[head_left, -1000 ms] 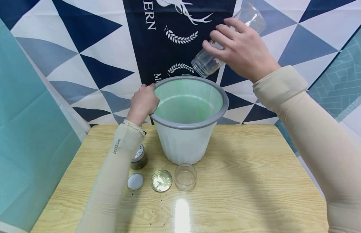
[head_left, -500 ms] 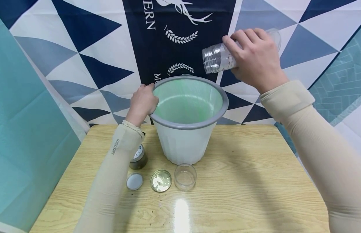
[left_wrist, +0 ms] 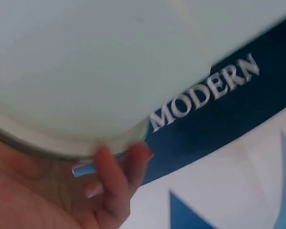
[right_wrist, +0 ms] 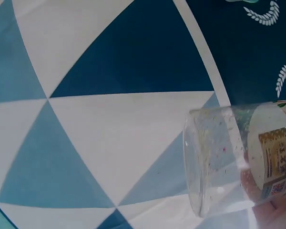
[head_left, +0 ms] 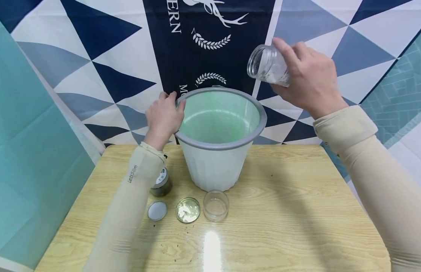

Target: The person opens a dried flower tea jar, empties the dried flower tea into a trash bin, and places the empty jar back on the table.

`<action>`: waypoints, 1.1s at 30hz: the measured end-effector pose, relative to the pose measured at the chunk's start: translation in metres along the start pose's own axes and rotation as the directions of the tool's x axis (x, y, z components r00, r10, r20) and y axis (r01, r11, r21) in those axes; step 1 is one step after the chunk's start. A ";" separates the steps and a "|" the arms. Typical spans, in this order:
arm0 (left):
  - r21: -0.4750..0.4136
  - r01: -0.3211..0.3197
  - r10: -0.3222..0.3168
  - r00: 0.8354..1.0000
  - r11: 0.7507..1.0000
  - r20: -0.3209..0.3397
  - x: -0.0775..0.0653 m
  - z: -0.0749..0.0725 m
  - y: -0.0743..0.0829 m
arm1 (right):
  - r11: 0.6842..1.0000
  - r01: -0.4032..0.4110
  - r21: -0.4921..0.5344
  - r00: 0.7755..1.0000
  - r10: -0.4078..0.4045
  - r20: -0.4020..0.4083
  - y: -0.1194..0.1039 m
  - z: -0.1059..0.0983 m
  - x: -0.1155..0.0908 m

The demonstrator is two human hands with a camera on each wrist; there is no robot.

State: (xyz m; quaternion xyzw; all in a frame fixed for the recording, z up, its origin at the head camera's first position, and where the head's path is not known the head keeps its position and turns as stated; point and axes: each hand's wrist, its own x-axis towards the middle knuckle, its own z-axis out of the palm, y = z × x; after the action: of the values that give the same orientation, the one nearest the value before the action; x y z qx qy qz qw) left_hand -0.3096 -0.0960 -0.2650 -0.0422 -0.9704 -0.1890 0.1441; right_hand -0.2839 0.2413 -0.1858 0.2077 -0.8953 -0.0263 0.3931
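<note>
A clear jar (head_left: 269, 65) with a pale label lies tilted on its side in my right hand (head_left: 310, 77), its open mouth toward the left, above the right rim of the bin. Its base shows in the right wrist view, where small specks cling to the jar wall (right_wrist: 214, 157). The white bin (head_left: 217, 166) with a grey rim stands upright at the back of the table; its inside looks green. My left hand (head_left: 164, 117) is at the bin's left rim, thumb raised and fingers loosely bent. In the left wrist view its blurred fingertips (left_wrist: 105, 155) lie at the rim's edge.
In front of the bin are a clear round dish (head_left: 216, 206), a gold lid (head_left: 188, 210) and a white disc (head_left: 157, 210). A dark lidded jar (head_left: 161, 184) stands partly behind my left forearm. Patterned cloth (head_left: 125, 75) hangs behind the wooden table (head_left: 281, 211).
The jar has swung from mouth-down over the bin to nearly level, moving right with my right hand. My left hand's grip on the rim has loosened, its thumb lifting.
</note>
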 end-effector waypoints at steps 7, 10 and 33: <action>0.127 -0.244 0.272 0.913 0.962 -0.305 -0.033 -0.004 0.023 | 0.984 -0.112 0.140 0.983 0.131 -0.129 0.006 -0.002 -0.025; 0.136 -0.434 0.453 0.814 0.890 -0.364 -0.058 0.000 0.046 | 0.965 -0.155 0.211 0.963 0.195 -0.188 0.006 0.000 -0.039; 0.094 -0.785 0.786 0.618 0.613 0.032 -0.132 0.125 0.123 | 0.764 -0.471 0.441 0.862 0.505 0.048 -0.009 0.082 -0.165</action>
State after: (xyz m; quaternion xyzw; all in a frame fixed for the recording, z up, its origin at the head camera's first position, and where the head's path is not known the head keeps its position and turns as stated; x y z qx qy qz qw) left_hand -0.1998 0.0610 -0.3709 -0.4539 -0.8614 -0.0590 0.2202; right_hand -0.2397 0.2881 -0.3586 0.0515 -0.8855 0.2866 0.3621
